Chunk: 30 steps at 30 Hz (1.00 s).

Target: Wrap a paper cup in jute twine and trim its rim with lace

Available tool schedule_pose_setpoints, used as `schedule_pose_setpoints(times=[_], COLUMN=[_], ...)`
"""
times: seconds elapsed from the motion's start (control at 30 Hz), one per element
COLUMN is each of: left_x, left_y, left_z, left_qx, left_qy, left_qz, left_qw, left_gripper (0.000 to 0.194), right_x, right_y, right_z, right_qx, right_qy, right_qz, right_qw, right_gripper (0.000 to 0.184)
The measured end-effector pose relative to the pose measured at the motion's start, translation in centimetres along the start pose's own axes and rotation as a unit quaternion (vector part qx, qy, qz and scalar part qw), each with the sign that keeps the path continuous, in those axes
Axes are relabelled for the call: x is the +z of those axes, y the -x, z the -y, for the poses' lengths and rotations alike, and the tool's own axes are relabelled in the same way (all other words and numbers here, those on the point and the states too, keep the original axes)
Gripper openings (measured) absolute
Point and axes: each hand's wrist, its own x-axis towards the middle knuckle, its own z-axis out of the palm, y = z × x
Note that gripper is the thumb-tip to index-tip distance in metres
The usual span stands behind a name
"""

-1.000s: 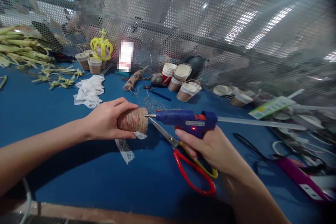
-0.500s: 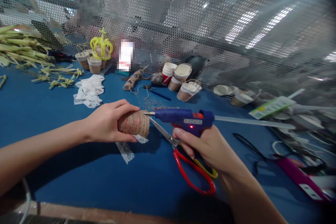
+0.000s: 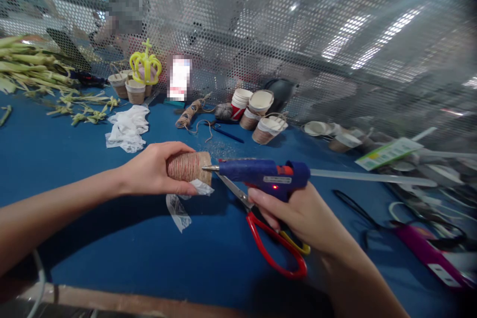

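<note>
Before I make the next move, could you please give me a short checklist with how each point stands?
1. Twine-wrapped cup in hand: ok, the left hand grips it on its side.
2. Glue gun in hand: ok, the right hand holds its handle, nozzle at the cup's end.
3. Power: ok, it seems, as the red light is lit; heat: cannot tell.
4. Glue stick loaded: ok, it sticks out of the gun's back.
5. Space under the gun clear: not ok, the scissors lie there.
6. White lace fixed to the cup: cannot tell.
</note>
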Motion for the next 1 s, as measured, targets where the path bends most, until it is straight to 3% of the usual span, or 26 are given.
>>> schedule_pose_setpoints(times=[0.2,0.47,0.63,0.83,1.0], left_x=[-0.1,0.8,1.1,0.8,0.6], left_y=[-0.1,0.4,0.7,0.2,0.0], left_z=[0.0,-0.4,-0.5,-0.2,0.0], left_qx=[-0.047,0.061,0.107,-0.006,-0.085], left_qy=[0.051,-0.068,-0.087,0.017,0.108], left_qz=[0.02,-0.032,-0.04,-0.016,0.023], left_qw=[0.997,0.995,0.99,1.0,0.99], left_gripper=[0.057,0.063,0.063,0.061,0.056], right_x=[0.0,-0.2,-0.2,-0.1,-0.1], right_y=[0.2,-0.1,-0.3,0.1,0.3], right_z=[-0.1,-0.9,-1.4,-0.9,-0.2], right_qx=[0.001,-0.003,-0.006,-0.014,-0.004], right_qy=[0.012,-0.013,-0.018,-0.02,0.001], right_qz=[0.002,-0.013,-0.02,-0.021,-0.012], right_qw=[1.0,1.0,1.0,0.999,1.0], right_gripper=[0.045,0.047,0.046,0.041,0.045])
